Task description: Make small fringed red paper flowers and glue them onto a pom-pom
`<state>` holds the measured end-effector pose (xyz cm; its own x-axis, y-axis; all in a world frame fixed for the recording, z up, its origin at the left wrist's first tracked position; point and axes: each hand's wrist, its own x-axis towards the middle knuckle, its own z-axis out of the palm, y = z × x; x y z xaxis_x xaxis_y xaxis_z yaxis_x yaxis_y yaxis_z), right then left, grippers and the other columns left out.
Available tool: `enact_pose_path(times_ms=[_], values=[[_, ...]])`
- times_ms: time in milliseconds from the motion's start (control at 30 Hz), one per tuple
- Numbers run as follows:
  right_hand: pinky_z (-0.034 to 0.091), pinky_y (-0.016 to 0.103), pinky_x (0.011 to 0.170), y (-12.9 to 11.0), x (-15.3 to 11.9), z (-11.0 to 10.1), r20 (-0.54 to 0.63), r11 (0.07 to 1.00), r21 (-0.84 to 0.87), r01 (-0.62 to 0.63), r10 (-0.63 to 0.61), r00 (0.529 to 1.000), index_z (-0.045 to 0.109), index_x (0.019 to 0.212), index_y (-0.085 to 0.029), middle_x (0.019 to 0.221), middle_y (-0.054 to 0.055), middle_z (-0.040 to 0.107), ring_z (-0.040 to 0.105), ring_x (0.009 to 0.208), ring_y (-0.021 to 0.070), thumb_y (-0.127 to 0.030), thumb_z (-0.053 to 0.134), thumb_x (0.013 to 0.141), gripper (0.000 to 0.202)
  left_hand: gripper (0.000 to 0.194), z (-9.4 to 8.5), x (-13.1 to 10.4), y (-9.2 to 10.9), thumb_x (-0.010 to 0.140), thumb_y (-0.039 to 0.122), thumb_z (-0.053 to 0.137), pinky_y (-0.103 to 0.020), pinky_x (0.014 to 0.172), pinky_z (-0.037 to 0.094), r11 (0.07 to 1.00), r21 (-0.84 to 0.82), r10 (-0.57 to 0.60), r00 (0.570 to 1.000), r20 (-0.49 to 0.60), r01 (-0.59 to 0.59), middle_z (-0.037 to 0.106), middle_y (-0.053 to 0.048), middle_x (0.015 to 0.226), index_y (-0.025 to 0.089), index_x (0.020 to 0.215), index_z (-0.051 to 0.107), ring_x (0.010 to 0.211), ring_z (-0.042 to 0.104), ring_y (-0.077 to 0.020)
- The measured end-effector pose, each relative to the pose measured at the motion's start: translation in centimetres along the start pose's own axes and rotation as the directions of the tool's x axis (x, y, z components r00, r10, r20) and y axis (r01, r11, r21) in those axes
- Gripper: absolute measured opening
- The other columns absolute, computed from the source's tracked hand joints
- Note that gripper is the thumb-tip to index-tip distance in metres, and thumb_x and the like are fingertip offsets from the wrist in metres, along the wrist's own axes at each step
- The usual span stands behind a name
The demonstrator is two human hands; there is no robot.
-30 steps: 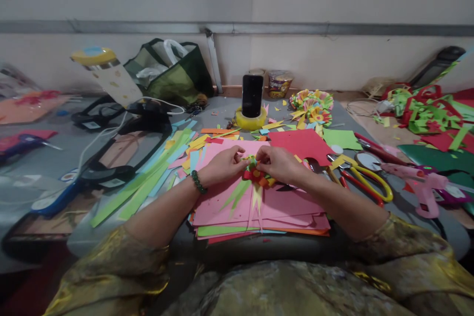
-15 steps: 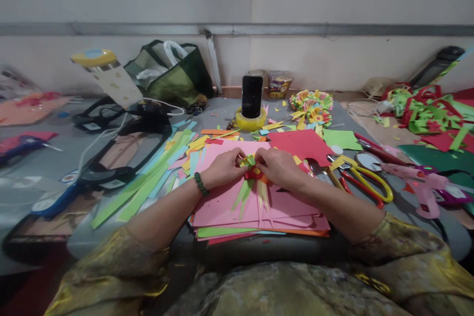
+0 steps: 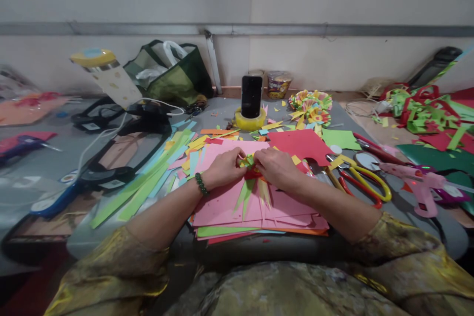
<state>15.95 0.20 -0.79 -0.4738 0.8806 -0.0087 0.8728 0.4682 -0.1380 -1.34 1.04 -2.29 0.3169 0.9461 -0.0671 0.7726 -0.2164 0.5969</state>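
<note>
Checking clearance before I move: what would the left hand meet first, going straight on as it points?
The paper piece, right at the fingertips of the left hand; the right hand seems next in line, though depth is unclear here.

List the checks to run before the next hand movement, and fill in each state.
1. Left hand on the paper piece: ok, fingers at its left side.
2. Right hand on it too: ok, at its right side.
3. Pink paper beneath the work: ok.
4. Glue gun apart from both hands: ok, off to the right.
5. Glue gun hot: cannot tell.
6. Table free of loose scraps: not ok, many lie beyond the hands.
</note>
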Motion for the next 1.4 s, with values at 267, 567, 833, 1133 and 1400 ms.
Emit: enact_pose_path(times_ms=[267,567,833,1133,1400], values=[[0.042,0.028,0.072,1.4,0.2,-1.2,-0.138,0.991,0.135,-0.018,0.036,0.990,0.069,0.088,-0.019,0.093,0.007,0.067,0.061,0.092,0.0213,-0.017,0.061,0.085,0.009,0.022,0.0,0.0,0.1,0.074,0.032,0.057,-0.028,0.059,0.037,0.998,0.060,-0.015,1.000,-0.012,0.016,0.062,0.000,0.074,0.020,0.092,0.055,0.067,0.057,-0.0188],[0.046,0.042,0.089,1.1,0.3,-0.7,-0.012,0.991,0.123,-0.051,0.053,0.999,0.053,0.130,-0.012,0.122,0.018,0.057,0.052,0.116,0.0332,-0.032,0.074,0.073,0.063,0.017,0.2,0.0,-0.1,0.067,0.023,0.057,-0.027,0.058,0.039,0.996,-0.090,-0.008,0.999,-0.035,0.005,0.056,0.002,0.070,0.022,0.083,0.051,0.064,0.054,-0.0168],[0.047,0.041,0.090,2.0,0.5,-0.7,-0.050,0.937,0.349,0.026,-0.009,0.999,0.059,0.121,-0.015,0.117,0.015,0.062,0.057,0.109,0.0285,-0.025,0.069,0.075,0.048,0.035,0.8,0.2,-0.4,0.063,0.020,0.060,-0.027,0.060,0.044,0.936,-0.352,-0.022,0.998,-0.054,0.001,0.059,0.003,0.074,0.019,0.097,0.054,0.065,0.058,-0.0151],[0.051,0.035,0.077,3.1,1.4,-1.2,-0.015,0.567,0.819,-0.088,0.174,0.985,0.062,0.103,-0.017,0.097,0.007,0.067,0.063,0.091,0.0232,-0.035,0.076,0.066,0.044,0.043,-0.5,0.1,-0.1,0.062,0.022,0.066,-0.025,0.060,0.044,0.726,-0.685,-0.067,0.987,-0.148,-0.054,0.053,0.007,0.068,0.018,0.103,0.055,0.062,0.054,-0.0118],[0.051,0.030,0.075,1.9,1.7,-0.4,-0.039,0.207,0.978,-0.015,0.255,0.966,0.056,0.103,-0.020,0.093,0.000,0.066,0.064,0.086,0.0193,-0.017,0.065,0.054,0.050,0.052,-0.8,-0.4,1.0,0.061,0.039,0.077,-0.030,0.074,0.050,0.458,-0.879,-0.113,0.973,-0.201,-0.129,0.068,-0.002,0.093,0.021,0.106,0.056,0.082,0.065,-0.0184]])
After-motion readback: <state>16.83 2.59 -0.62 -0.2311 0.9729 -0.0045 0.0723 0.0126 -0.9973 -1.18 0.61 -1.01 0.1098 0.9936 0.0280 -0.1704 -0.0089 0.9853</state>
